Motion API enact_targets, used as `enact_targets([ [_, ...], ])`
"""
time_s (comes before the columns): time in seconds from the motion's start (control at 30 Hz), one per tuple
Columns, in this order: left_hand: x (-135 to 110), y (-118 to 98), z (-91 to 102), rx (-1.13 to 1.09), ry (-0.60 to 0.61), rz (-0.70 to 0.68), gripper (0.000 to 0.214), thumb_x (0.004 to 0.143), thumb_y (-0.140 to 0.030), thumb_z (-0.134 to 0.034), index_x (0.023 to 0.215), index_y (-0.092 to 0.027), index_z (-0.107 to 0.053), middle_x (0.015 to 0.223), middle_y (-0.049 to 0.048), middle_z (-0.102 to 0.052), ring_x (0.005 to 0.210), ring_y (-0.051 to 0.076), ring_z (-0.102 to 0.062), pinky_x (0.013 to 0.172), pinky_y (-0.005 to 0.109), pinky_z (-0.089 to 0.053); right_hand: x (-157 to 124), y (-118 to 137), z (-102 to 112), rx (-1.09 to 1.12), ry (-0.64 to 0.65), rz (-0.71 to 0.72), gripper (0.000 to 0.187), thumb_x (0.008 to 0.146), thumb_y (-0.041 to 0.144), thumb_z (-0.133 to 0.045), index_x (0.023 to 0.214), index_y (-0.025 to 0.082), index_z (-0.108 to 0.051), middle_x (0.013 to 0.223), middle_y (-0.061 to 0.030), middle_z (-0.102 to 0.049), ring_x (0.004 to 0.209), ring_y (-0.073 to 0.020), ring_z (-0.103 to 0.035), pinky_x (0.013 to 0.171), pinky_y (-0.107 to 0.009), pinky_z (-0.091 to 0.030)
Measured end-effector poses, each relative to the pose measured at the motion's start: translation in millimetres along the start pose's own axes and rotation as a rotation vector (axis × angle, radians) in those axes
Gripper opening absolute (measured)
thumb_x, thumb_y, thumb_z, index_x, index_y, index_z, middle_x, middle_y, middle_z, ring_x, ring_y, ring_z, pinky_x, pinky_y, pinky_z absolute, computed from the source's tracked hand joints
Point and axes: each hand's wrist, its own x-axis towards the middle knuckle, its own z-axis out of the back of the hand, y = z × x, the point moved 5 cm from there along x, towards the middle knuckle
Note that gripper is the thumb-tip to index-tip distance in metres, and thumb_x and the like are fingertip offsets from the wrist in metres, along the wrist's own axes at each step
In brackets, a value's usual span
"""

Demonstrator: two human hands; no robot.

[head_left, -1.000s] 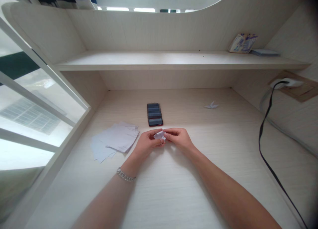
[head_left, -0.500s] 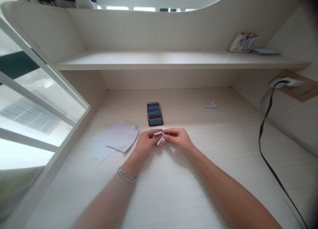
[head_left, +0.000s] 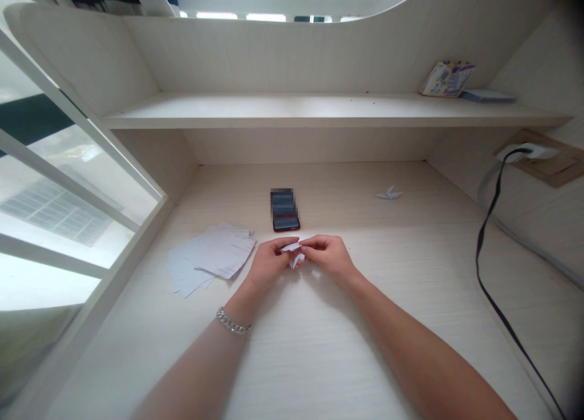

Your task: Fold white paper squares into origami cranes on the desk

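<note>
Between my hands is a small folded piece of white paper (head_left: pixel 291 247), partly covered by my fingers. My left hand (head_left: pixel 270 261) pinches its left side, with a chain bracelet on that wrist. From the right, my right hand (head_left: pixel 329 254) grips the same paper between thumb and fingers. Just beyond the hands a phone (head_left: pixel 285 210) lies flat, its screen blurred. Left of my left hand is a loose pile of white paper sheets (head_left: pixel 223 250). A folded paper crane (head_left: pixel 389 193) rests farther back on the right.
The pale desk (head_left: pixel 292 359) runs back to a raised shelf (head_left: pixel 274 107) carrying a printed packet (head_left: pixel 447 78) and a flat bluish item (head_left: pixel 487 96). A black cord (head_left: pixel 479 244) hangs from the wall socket (head_left: pixel 547 158) down the right side. White railing bars (head_left: pixel 68 177) border the left.
The folded paper has shifted in my fingers, and its upper flap looks flatter and wider. Both hands stay in nearly the same place.
</note>
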Motion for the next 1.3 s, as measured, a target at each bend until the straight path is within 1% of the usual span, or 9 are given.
enact_targets([
  [0.1,-1.1,-2.9,-1.2,-0.083,0.011,0.002,0.042,0.064,-0.027,-0.074,0.101,-0.010,-0.065,0.078,0.0087,-0.066,0.061,0.012,-0.058,0.060,0.028,-0.046,0.2,-1.7,-1.2,0.079,0.033,-0.025,0.027,0.061,0.030,-0.071,0.082,0.013,-0.072,0.070,-0.0076,-0.069,0.060,-0.0162,-0.060,0.058,-0.029,-0.046],
  [0.23,-3.3,-6.2,-2.7,-0.195,0.069,0.031,0.036,0.066,-0.025,-0.072,0.099,-0.010,-0.065,0.075,0.0077,-0.065,0.061,0.011,-0.056,0.060,0.027,-0.045,-0.2,-1.7,-4.1,0.195,0.095,-0.040,0.034,0.058,0.030,-0.075,0.087,0.014,-0.071,0.078,-0.0083,-0.071,0.067,-0.0174,-0.063,0.065,-0.031,-0.048],
  [0.43,-5.9,-7.9,-2.4,-0.243,0.179,0.064,0.035,0.068,-0.020,-0.070,0.100,-0.008,-0.065,0.071,0.0082,-0.064,0.060,0.011,-0.054,0.060,0.025,-0.041,-3.0,3.1,-9.6,0.248,0.140,0.003,0.036,0.059,0.035,-0.076,0.088,0.015,-0.071,0.076,-0.0079,-0.071,0.066,-0.0190,-0.065,0.068,-0.034,-0.050],
  [0.63,-7.0,-9.7,-2.0,-0.260,0.209,0.093,0.036,0.067,-0.020,-0.070,0.101,-0.008,-0.066,0.070,0.0089,-0.065,0.061,0.012,-0.055,0.060,0.026,-0.041,-5.1,6.2,-11.9,0.250,0.164,0.018,0.037,0.059,0.038,-0.075,0.088,0.016,-0.071,0.074,-0.0072,-0.071,0.068,-0.0203,-0.066,0.069,-0.035,-0.050],
  [0.77,-5.7,-9.1,-3.5,-0.245,0.192,0.068,0.036,0.067,-0.020,-0.071,0.100,-0.008,-0.067,0.072,0.0090,-0.065,0.061,0.012,-0.055,0.060,0.026,-0.042,-5.0,6.7,-11.2,0.229,0.136,0.000,0.030,0.060,0.036,-0.075,0.082,0.015,-0.070,0.068,-0.0063,-0.070,0.063,-0.0192,-0.065,0.064,-0.033,-0.051],
  [0.9,-3.6,-5.3,-2.8,-0.198,0.114,0.031,0.036,0.065,-0.020,-0.072,0.099,-0.009,-0.067,0.076,0.0092,-0.066,0.060,0.011,-0.055,0.061,0.026,-0.043,-3.0,4.0,-8.2,0.194,0.080,-0.026,0.025,0.060,0.031,-0.074,0.078,0.014,-0.069,0.066,-0.0056,-0.068,0.060,-0.0176,-0.064,0.061,-0.031,-0.050],
  [0.97,-2.7,-3.2,-2.1,-0.176,0.081,0.021,0.038,0.064,-0.020,-0.073,0.100,-0.009,-0.067,0.076,0.0088,-0.066,0.060,0.011,-0.056,0.062,0.027,-0.044,-2.2,2.3,-7.7,0.196,0.089,-0.033,0.024,0.060,0.029,-0.073,0.078,0.014,-0.069,0.067,-0.0061,-0.069,0.061,-0.0181,-0.064,0.062,-0.031,-0.050],
  [1.13,-0.7,0.4,-0.6,-0.124,0.046,-0.013,0.043,0.061,-0.020,-0.074,0.102,-0.011,-0.066,0.082,0.0099,-0.068,0.064,0.013,-0.059,0.066,0.029,-0.048,-1.7,0.8,-8.6,0.255,0.146,-0.020,0.021,0.061,0.025,-0.072,0.079,0.014,-0.067,0.065,-0.0056,-0.069,0.063,-0.0203,-0.066,0.065,-0.034,-0.051],
  [1.3,2.0,4.4,3.6,-0.041,-0.001,-0.031,0.039,0.063,-0.015,-0.070,0.101,-0.011,-0.067,0.083,0.0101,-0.069,0.067,0.016,-0.062,0.067,0.030,-0.050,0.4,-5.9,-5.7,0.194,0.085,-0.069,0.020,0.059,0.025,-0.073,0.075,0.014,-0.069,0.063,-0.0056,-0.068,0.062,-0.0192,-0.064,0.061,-0.030,-0.049],
])
